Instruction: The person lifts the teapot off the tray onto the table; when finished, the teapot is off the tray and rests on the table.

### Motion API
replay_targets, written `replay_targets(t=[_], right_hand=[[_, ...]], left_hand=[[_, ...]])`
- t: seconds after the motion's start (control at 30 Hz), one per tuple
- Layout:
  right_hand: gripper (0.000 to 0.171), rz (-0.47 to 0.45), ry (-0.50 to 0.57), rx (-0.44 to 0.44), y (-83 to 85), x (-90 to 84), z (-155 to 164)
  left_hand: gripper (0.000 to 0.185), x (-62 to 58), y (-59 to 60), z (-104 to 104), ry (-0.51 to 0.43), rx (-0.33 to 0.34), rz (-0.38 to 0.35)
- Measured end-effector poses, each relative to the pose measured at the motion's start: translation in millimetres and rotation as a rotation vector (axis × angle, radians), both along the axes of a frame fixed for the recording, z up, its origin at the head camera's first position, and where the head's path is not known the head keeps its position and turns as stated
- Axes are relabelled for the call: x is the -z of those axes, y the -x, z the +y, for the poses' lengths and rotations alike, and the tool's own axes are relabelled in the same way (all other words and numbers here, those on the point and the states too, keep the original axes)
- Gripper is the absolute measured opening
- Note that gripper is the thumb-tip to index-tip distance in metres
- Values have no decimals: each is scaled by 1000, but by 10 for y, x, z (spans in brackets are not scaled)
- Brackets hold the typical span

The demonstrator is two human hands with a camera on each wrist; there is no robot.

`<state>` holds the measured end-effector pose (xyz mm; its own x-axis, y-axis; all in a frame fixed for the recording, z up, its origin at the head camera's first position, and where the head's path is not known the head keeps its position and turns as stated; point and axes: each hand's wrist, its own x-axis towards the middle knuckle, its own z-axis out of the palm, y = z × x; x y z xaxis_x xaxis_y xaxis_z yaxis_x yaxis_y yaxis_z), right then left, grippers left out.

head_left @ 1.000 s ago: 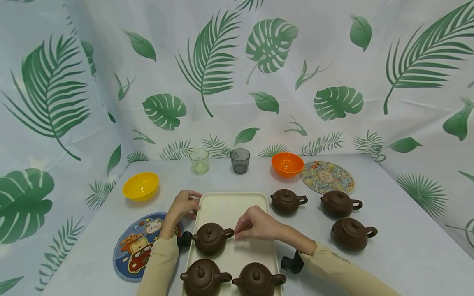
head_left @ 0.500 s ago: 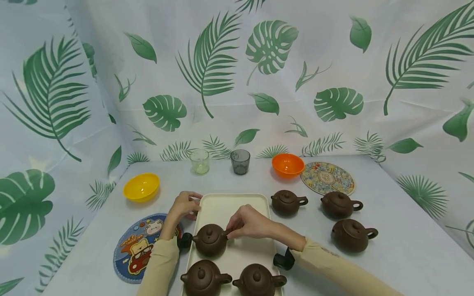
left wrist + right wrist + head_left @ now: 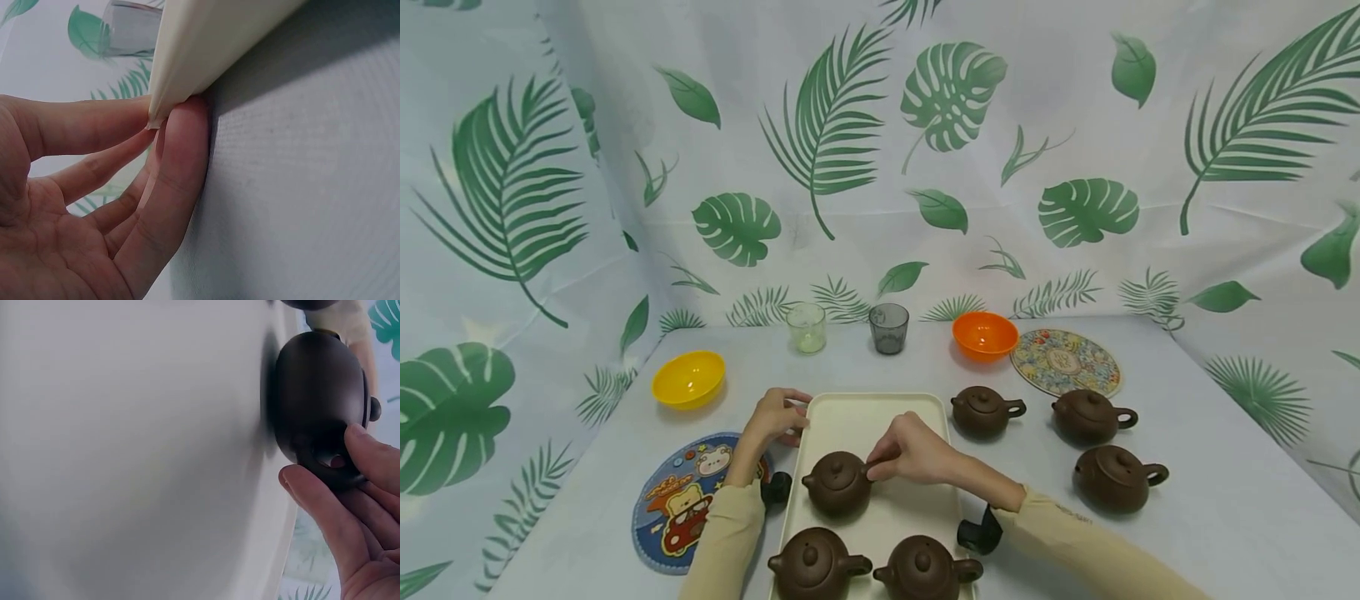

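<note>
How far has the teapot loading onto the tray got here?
Two teapots stand at the cream tray's near end. The right hand pinches a third teapot's handle on the tray; the left hand holds its rim. Three teapots sit on the table.

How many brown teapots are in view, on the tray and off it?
6. On the cream tray: one gripped by the right hand at its handle, two at the near edge. Three right of the tray.

Six dark brown clay teapots (image 3: 837, 482); cream plastic tray (image 3: 868, 417); yellow bowl (image 3: 688, 378) far left, orange bowl (image 3: 984, 334) far right; cartoon-print blue round mat (image 3: 681, 496); green leaf-patterned white backdrop (image 3: 880, 150)
</note>
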<state>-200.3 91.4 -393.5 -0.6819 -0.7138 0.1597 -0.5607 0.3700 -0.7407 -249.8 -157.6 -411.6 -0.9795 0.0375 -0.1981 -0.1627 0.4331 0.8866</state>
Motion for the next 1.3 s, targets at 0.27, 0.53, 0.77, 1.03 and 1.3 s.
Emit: replay_targets(t=[0.27, 0.53, 0.77, 1.03, 1.3], right_hand=[[10, -34, 40, 28, 43, -114, 449], [13, 13, 11, 67, 33, -253, 1078], [14, -9, -35, 116, -32, -253, 1519], [12, 34, -48, 154, -42, -175, 1745], [12, 31, -74, 154, -25, -115, 1810]], left_hand=[[39, 0, -3, 2, -18, -4, -5], [38, 24, 19, 6, -11, -4, -9], [39, 43, 30, 3, -27, -3, -20], [38, 54, 29, -4, -3, -1, -6], [38, 44, 33, -1, 6, -14, -20]])
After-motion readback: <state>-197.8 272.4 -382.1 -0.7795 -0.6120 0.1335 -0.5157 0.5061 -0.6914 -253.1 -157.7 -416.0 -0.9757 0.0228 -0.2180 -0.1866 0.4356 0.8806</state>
